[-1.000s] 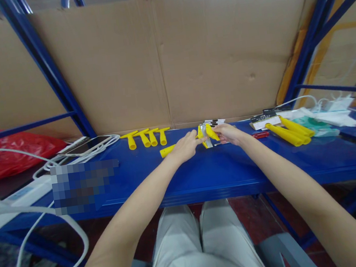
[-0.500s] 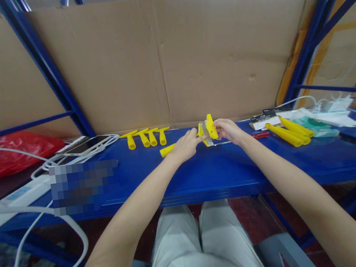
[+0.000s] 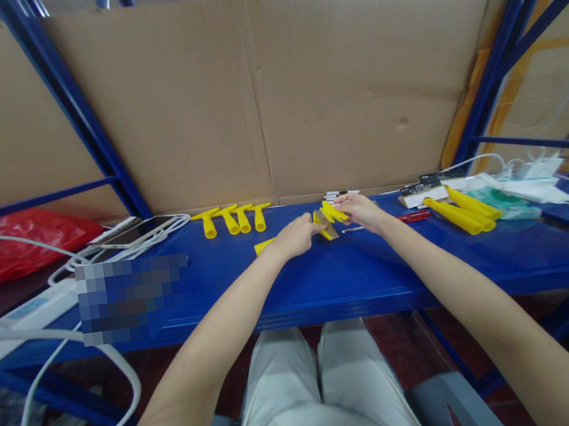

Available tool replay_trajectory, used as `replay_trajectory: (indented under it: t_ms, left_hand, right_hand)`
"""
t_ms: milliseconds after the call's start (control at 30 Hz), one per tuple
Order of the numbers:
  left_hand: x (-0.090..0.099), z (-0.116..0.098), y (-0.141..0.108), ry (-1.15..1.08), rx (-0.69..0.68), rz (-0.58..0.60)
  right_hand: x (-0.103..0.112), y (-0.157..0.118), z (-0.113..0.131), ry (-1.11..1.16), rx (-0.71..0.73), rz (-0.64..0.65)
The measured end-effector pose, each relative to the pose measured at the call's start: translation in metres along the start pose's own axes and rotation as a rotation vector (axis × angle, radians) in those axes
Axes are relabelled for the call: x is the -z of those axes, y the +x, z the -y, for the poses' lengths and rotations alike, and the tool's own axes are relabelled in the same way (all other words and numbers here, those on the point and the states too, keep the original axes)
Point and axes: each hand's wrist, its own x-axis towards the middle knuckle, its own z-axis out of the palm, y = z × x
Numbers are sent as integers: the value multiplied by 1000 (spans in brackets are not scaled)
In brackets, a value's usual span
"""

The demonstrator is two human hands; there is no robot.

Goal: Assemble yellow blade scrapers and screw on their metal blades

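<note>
Over the middle of the blue table, my left hand (image 3: 295, 236) is closed on a yellow plastic scraper head piece with a flat metal blade (image 3: 330, 233) against it. My right hand (image 3: 362, 211) pinches another yellow plastic plate (image 3: 335, 211), tilted and right beside the blade. Whether the two yellow pieces touch cannot be made out. A yellow tubular handle (image 3: 264, 246) lies partly hidden behind my left hand. To the right of my right hand is a screwdriver with a red handle (image 3: 413, 217), its shaft pointing left.
Several yellow T-shaped pieces (image 3: 231, 221) stand in a row at the back left. Yellow tubular handles (image 3: 460, 216) lie on the right beside a small black-and-white box (image 3: 423, 195). White cables (image 3: 166, 230) and a red bag (image 3: 26, 240) occupy the left. Cardboard (image 3: 248, 99) walls the back.
The yellow plate in my right hand has tipped over from upright and lowered, opening away from the blade. Small black-and-white items now show behind my right hand.
</note>
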Motion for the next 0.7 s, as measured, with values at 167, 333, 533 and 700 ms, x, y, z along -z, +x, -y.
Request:
replay_trajectory:
  t_ms: [167,333,533,700]
  left_hand:
    - [-3,4,0,-40,-46,57]
    - [-2,2,-1,-53,-57,86]
    - [-2,3,0,-83,-28,39]
    - [-9,9,5,-112,-3,-14]
  right_hand:
    - [-6,-3,-6,-112,-66,32]
    - [-12,-6,-8,-150,-75,59]
    - [-9,-4,-7,-150,-43,41]
    - [-10,-4,-5,-171,1,8]
